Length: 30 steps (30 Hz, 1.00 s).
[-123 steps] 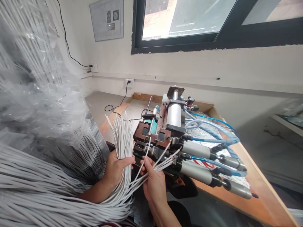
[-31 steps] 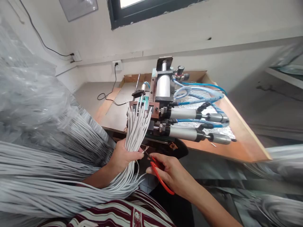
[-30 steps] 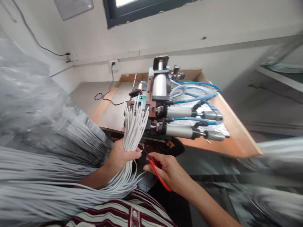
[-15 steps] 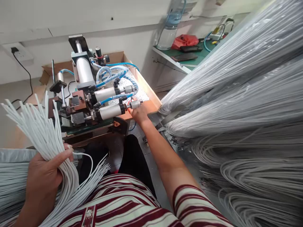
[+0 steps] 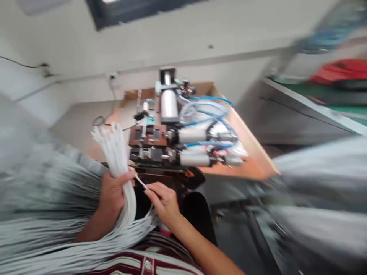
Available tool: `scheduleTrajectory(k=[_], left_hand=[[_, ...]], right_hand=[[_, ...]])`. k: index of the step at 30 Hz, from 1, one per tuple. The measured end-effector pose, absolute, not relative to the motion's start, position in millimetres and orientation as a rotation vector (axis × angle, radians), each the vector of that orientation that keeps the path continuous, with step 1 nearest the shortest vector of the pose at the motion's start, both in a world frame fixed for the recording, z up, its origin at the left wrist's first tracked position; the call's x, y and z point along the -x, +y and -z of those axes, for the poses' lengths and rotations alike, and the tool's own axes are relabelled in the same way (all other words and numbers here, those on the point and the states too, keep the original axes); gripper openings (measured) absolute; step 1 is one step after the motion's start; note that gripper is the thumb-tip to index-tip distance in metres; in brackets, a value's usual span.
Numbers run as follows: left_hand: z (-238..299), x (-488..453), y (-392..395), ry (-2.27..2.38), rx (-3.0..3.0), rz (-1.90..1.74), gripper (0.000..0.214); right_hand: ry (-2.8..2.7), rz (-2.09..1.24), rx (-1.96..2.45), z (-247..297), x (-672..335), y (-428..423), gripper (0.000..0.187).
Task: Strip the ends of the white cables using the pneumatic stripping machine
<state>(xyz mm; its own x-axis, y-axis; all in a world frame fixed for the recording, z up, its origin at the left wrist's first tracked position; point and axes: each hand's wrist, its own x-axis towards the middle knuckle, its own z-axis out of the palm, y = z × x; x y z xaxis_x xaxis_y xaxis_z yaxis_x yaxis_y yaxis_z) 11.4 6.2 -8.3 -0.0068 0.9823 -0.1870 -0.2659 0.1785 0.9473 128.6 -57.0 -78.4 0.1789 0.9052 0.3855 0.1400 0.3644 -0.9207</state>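
My left hand (image 5: pixel 114 191) is wrapped round a thick bundle of white cables (image 5: pixel 116 156), whose cut ends fan upward while the lengths bend down across my lap. Close beside it, my right hand (image 5: pixel 163 200) pinches a single white cable (image 5: pixel 140 181) between thumb and forefinger. That cable runs up to the left hand's thumb. Just beyond both hands stands a bench machine with silver air cylinders (image 5: pixel 169 105) and brown metal blocks (image 5: pixel 147 135). Neither hand touches the machine. Motion blurs much of the view.
The machine sits on a wooden board with a raised rim (image 5: pixel 252 141). More cable bundles (image 5: pixel 51 175) lie at left, and blurred cable coils (image 5: pixel 323 198) hang at right. A green-topped table (image 5: pixel 352 103) carries a red bag (image 5: pixel 341 70).
My right hand has left the cylinder end at the machine's right and now pinches one cable beside the bundle. The camera view has swung left. My left hand still grips the bundle.
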Motion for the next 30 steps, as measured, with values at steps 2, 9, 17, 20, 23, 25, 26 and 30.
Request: scheduleTrajectory(k=[2,9,17,20,23,25,26,30], left_hand=[[7.7,-7.0,9.6,1.122,-0.809,-1.231,0.019],[4.7,7.5,18.4,1.108,-0.694,-1.236,0.027],[2.4,8.1,26.2,1.113,-0.701,-1.151,0.018],[4.1,7.5,25.9,1.104,-0.707,-1.146,0.017],[5.3,6.7,23.4,1.087,-0.714,-1.166,0.017],[5.5,6.5,21.3,1.077,-0.724,-1.188,0.015],[5.5,6.5,20.3,1.074,-0.729,-1.198,0.015],[6.6,5.3,16.8,1.077,-0.750,-1.229,0.018]], right_hand=[[-1.107,-0.882,1.091,75.8,-126.0,-46.0,0.013],[-0.374,-1.366,0.931,51.1,-112.9,-12.1,0.023],[-0.170,-1.482,0.894,37.3,-111.6,-0.2,0.025],[-0.148,-1.529,0.847,36.6,-112.0,1.2,0.024],[-0.137,-1.558,0.832,36.5,-110.2,2.2,0.023],[-0.151,-1.569,0.837,37.0,-108.8,2.1,0.024],[-0.163,-1.571,0.844,37.5,-108.3,1.7,0.025],[-0.253,-1.538,0.884,38.8,-107.1,-0.7,0.026]])
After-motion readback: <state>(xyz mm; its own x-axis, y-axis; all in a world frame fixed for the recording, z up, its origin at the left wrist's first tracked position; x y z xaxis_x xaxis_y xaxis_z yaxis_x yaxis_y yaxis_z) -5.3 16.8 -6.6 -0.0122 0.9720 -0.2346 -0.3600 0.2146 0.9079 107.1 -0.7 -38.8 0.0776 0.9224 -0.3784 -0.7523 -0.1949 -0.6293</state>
